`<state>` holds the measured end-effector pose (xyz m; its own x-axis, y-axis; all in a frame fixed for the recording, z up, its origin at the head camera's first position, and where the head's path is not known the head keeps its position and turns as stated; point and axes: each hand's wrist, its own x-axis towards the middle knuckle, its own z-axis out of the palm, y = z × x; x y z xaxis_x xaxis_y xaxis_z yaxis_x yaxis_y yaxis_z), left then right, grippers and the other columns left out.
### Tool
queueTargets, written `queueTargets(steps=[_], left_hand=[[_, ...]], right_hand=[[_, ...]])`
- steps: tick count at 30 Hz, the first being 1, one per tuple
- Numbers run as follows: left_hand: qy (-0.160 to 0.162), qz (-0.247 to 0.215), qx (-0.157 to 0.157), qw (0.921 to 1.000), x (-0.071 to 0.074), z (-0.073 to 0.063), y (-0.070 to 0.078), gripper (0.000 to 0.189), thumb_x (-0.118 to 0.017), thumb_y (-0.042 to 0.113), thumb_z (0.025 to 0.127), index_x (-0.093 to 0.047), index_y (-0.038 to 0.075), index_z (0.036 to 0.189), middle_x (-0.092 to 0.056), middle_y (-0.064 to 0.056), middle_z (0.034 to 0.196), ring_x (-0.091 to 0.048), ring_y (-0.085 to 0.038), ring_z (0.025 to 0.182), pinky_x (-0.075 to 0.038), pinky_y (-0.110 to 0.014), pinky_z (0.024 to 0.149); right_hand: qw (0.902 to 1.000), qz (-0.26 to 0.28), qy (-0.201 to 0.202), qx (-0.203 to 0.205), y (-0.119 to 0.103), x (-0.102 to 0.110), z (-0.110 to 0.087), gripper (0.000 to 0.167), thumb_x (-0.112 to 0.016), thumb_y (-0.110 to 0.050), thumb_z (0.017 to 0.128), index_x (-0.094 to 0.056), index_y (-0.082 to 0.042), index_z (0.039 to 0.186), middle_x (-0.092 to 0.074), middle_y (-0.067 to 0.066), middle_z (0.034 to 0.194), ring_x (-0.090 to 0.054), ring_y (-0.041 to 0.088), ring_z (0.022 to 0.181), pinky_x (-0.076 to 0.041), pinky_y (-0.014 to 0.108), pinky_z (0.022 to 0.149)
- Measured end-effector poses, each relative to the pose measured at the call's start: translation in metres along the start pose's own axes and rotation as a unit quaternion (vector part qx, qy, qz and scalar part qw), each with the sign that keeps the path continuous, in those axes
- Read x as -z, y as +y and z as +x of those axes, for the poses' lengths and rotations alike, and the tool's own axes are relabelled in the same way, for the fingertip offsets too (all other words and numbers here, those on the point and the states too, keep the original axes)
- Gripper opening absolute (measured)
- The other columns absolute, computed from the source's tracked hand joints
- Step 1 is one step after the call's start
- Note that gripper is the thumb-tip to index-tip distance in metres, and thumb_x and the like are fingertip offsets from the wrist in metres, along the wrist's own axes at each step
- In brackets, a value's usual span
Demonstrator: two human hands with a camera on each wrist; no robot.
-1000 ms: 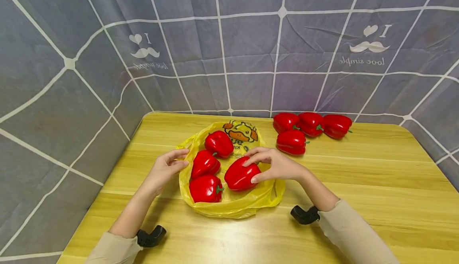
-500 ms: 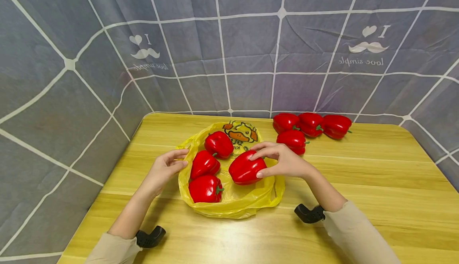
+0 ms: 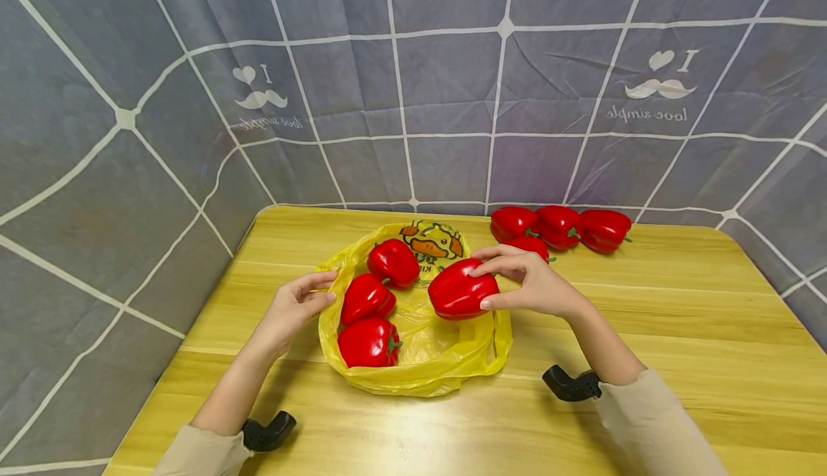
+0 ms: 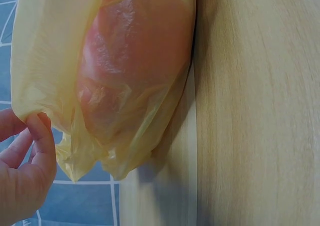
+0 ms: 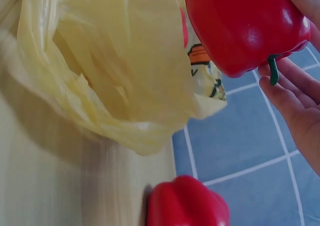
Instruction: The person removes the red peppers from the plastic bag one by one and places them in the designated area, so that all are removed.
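A yellow plastic bag (image 3: 423,379) with a duck print lies with its mouth wide on the table. Inside, along its left side, are three red bell peppers (image 3: 368,298). My left hand (image 3: 298,309) pinches the bag's left rim between thumb and fingers, as the left wrist view also shows with the bag edge (image 4: 35,93). Over the bag's right side, my right hand (image 3: 533,282) grips another red bell pepper (image 3: 461,291) by its stem end. In the right wrist view this bell pepper (image 5: 245,25) is up beside the bag, its green stem near the fingers.
Several more red bell peppers (image 3: 558,227) sit at the back right of the wooden table (image 3: 678,332), one partly hidden behind my right hand. A grey curtain (image 3: 446,88) with white lines hangs behind the table and along its left side.
My right hand has lifted the bell pepper from inside the bag and carried it up and to the right. The left hand stays at the bag's rim.
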<state>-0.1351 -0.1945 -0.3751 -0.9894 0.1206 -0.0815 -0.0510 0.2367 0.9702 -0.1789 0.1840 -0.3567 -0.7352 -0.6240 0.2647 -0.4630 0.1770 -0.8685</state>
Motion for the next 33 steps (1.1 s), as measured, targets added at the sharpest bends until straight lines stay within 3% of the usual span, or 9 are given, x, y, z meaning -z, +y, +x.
queueTargets(steps=[5,14,26,33], left_hand=[[0.004,0.001,0.002,1.0,0.001,-0.001,-0.001,0.045,-0.06,0.006,0.09,-0.047,-0.007,0.131,-0.051,-0.025,0.121,-0.055,-0.012,0.089,-0.048,-0.018,0.078],[0.009,0.009,0.003,0.9999,0.003,-0.001,-0.002,0.044,-0.06,0.006,0.09,-0.049,-0.006,0.13,-0.051,-0.023,0.12,-0.054,-0.013,0.09,-0.048,-0.018,0.078],[0.017,0.015,0.01,0.9997,0.005,-0.001,0.001,0.044,-0.06,0.008,0.09,-0.049,-0.005,0.131,-0.049,-0.023,0.124,-0.054,-0.012,0.093,-0.047,-0.017,0.079],[0.017,0.007,0.011,0.9998,0.004,-0.003,0.002,0.044,-0.06,0.006,0.09,-0.048,-0.007,0.13,-0.048,-0.024,0.125,-0.054,-0.01,0.093,-0.047,-0.016,0.079]], right_hand=[[0.9998,0.016,0.009,0.002,0.002,0.005,-0.006,0.036,-0.077,0.0,0.074,-0.067,-0.001,0.108,-0.051,0.015,0.125,-0.051,0.019,0.114,-0.043,0.029,0.094],[0.9982,-0.025,0.046,-0.031,0.007,0.017,-0.022,0.037,-0.078,-0.002,0.073,-0.069,-0.005,0.109,-0.052,0.01,0.126,-0.047,0.013,0.115,-0.046,0.026,0.09],[0.9961,-0.037,0.073,-0.032,0.014,0.033,-0.044,0.035,-0.074,0.004,0.074,-0.067,0.001,0.108,-0.051,0.017,0.124,-0.05,0.006,0.112,-0.041,0.016,0.091],[0.9926,-0.051,0.095,-0.056,0.017,0.043,-0.059,0.034,-0.074,0.003,0.075,-0.066,0.003,0.108,-0.05,0.018,0.123,-0.047,0.003,0.114,-0.039,0.012,0.092]])
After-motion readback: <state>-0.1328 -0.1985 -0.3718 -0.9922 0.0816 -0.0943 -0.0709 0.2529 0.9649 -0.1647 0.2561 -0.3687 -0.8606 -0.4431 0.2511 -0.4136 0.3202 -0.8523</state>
